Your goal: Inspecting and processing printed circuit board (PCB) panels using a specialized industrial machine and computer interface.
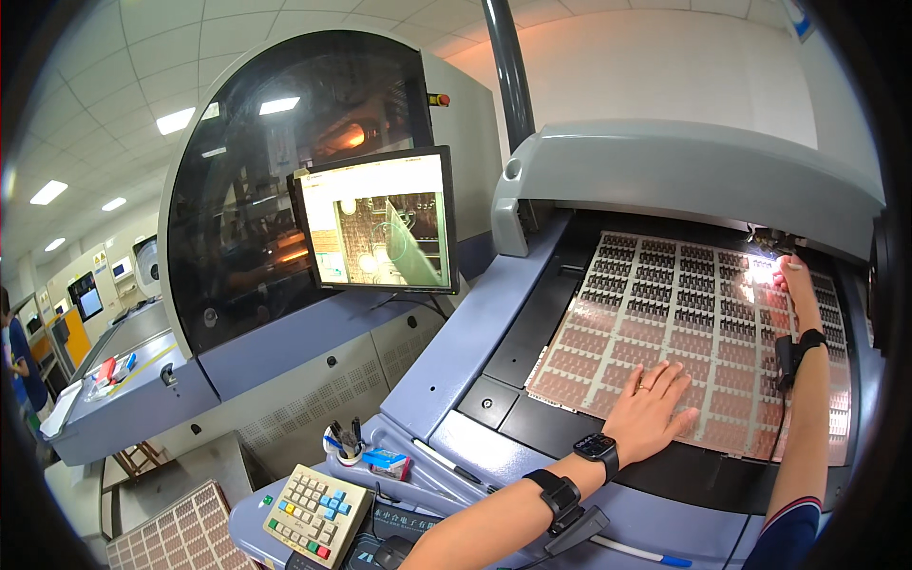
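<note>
A large copper-coloured panel printed with rows of repeated dark patterns lies on the black machine bed. My left hand rests palm down on its near part, fingers spread, with nothing in it. At the far right of the panel, my right hand has its fingers pinched together beside a bright light under the grey machine head. What those fingers hold, if anything, is too small to tell. A monitor shows a magnified view with a pointed, blade-like shape across it.
A beige keypad with coloured keys sits at the front left, near a pen cup. Markers lie on the machine's front ledge, one a white pen with a blue cap. Another patterned panel lies low at the left. A person stands far left.
</note>
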The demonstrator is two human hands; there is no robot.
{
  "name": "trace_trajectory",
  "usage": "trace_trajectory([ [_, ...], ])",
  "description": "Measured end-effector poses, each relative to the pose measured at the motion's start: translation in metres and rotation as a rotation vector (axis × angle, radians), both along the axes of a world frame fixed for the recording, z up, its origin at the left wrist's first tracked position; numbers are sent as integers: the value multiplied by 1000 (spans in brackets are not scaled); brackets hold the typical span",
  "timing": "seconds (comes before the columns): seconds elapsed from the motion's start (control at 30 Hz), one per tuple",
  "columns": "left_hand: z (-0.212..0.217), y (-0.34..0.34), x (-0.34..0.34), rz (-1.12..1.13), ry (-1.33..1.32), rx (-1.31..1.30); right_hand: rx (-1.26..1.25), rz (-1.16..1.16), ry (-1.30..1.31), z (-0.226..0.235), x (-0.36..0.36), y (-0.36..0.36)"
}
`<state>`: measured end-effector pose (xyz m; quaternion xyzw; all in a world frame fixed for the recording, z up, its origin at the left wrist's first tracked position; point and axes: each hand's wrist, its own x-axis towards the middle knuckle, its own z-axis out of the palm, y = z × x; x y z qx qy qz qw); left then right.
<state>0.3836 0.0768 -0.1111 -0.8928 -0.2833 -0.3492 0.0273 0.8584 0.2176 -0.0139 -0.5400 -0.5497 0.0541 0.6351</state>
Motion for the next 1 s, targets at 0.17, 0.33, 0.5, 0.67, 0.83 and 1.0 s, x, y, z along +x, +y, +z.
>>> trace_trajectory([
  [0.17,2,-1,-1,-5,14,-15,-1,11,15,0,11,2],
  [0.33,2,0,0,-12,19,-22,-49,17,-4,0,15,1],
  [0.5,2,-1,-1,-7,10,-16,-40,11,4,1,8,0],
  [0.67,0,-1,0,-7,4,-5,-28,13,18,0,7,1],
  [0.83,-1,0,2,-19,-9,12,-29,-31,60,4,18,4],
  [1.0,-1,1,0,-2,1,16,-6,-55,38,2,5,9],
])
